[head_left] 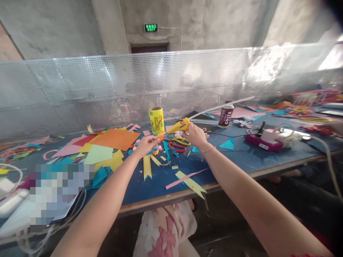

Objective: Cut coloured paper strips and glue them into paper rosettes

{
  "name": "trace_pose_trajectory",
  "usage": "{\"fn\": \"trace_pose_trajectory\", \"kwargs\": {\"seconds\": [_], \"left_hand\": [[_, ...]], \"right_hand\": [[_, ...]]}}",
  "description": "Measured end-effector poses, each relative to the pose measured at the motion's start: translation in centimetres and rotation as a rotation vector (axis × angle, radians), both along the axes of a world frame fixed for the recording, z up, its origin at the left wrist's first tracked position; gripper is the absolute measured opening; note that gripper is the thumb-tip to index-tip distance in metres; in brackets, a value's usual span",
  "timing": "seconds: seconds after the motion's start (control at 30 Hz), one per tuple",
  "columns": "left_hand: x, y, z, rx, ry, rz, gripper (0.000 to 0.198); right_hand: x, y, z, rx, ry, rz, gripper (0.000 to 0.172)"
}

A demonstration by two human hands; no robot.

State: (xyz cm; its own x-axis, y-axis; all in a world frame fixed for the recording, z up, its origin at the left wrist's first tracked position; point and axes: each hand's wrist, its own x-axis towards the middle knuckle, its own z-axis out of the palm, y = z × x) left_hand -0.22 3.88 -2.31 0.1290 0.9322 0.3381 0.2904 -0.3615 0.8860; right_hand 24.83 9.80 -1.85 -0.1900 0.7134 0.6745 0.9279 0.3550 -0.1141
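My right hand point(197, 135) is wrapped round a yellow glue gun point(179, 125), and a long clear glue stick point(222, 107) sticks out from its back. The gun's nozzle points left toward my left hand point(147, 146), whose fingers pinch a small orange paper piece point(160, 136). Colourful paper bits partly hide behind that hand. Below it hangs or lies a yellow paper ribbon point(147, 168) with a notched end; I cannot tell if it is attached. Scissors with red handles point(177, 147) lie between my hands, with yellow handles point(185, 141) beside them.
A yellow cardboard tube point(157, 120) stands behind my hands. Coloured paper sheets point(115, 139) are piled at left, near a laptop point(18, 217). A Costa bottle point(225, 115) and a purple power strip point(262, 142) are at right. A perforated metal screen point(102, 89) borders the table's back.
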Motion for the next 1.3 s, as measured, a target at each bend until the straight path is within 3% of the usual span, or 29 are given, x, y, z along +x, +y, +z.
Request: {"fn": "trace_pose_trajectory", "kwargs": {"seconds": [0.23,0.4,0.47,0.53,0.6,0.67,0.8,0.93,1.1,1.3], "left_hand": [[-0.2,0.0,0.3,-0.001,-0.055,0.035,0.043],[0.0,0.1,0.2,0.04,-0.123,0.068,0.046],[0.2,0.1,0.3,0.053,-0.149,0.105,0.046],[0.4,0.0,0.4,0.068,-0.169,0.137,0.044],[0.6,-0.2,0.6,0.085,-0.181,0.164,0.041],[0.8,-0.5,0.9,0.095,-0.189,0.18,0.037],[0.9,-0.9,1.4,0.108,-0.227,0.201,0.032],[0.9,-1.0,1.6,0.089,-0.31,0.17,0.031],[0.9,-0.6,1.6,0.053,-0.677,0.147,0.035],[0.8,-0.2,1.8,0.04,-0.734,0.179,0.027]], "right_hand": [[0.6,0.7,-0.7,-0.145,0.132,-0.083,0.048],[1.0,1.5,-1.7,-0.114,0.103,-0.066,0.039],[0.2,0.9,-1.2,-0.063,0.164,0.029,0.033],[-1.6,-0.2,-0.2,-0.064,0.307,0.269,0.026],[-4.0,-1.7,0.6,-0.21,0.447,0.604,0.026],[-6.4,-3.0,1.1,-0.305,0.541,0.754,0.028],[-10.0,-3.5,1.2,-0.32,0.741,0.782,0.021],[-11.6,-2.9,1.7,-0.257,0.833,0.752,0.017],[-12.3,-3.6,2.1,-0.067,0.846,0.791,0.016],[-11.9,-4.3,1.0,-0.221,0.885,0.879,0.016]]}}
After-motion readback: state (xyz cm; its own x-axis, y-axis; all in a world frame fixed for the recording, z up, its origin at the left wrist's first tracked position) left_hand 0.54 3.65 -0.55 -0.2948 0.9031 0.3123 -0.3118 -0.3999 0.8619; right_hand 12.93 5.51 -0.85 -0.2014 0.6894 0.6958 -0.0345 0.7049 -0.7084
